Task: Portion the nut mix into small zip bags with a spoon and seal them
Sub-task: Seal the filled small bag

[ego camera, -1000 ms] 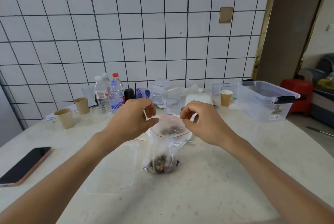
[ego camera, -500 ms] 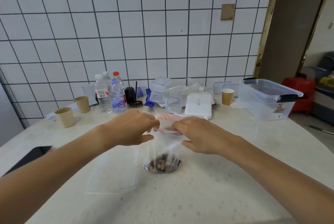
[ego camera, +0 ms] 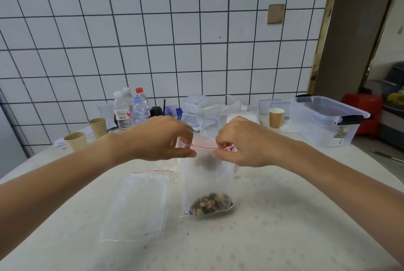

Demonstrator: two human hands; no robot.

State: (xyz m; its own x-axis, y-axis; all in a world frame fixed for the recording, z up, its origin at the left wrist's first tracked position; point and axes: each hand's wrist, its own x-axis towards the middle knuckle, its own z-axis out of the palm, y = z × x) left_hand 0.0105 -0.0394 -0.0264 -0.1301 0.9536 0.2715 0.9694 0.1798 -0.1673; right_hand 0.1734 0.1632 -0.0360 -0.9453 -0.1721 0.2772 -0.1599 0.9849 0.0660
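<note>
A small clear zip bag (ego camera: 206, 174) with a red zip line stands upright on the table, a little nut mix (ego camera: 209, 203) settled in its bottom. My left hand (ego camera: 161, 138) pinches the left end of the zip strip. My right hand (ego camera: 242, 143) pinches the right end. The red line runs taut and flat between them. A stack of empty zip bags (ego camera: 140, 203) lies flat to the left of the filled one. No spoon is visible.
Along the tiled wall stand water bottles (ego camera: 131, 109), paper cups (ego camera: 75, 140), small lidded clear boxes (ego camera: 194, 109) and another paper cup (ego camera: 276, 117). A large clear storage bin (ego camera: 325, 121) sits at the right. The pale table (ego camera: 284, 227) extends toward me.
The bag mouth, held open a second ago, has been pressed flat. My hands came together at the zip, then slid apart to its two ends.
</note>
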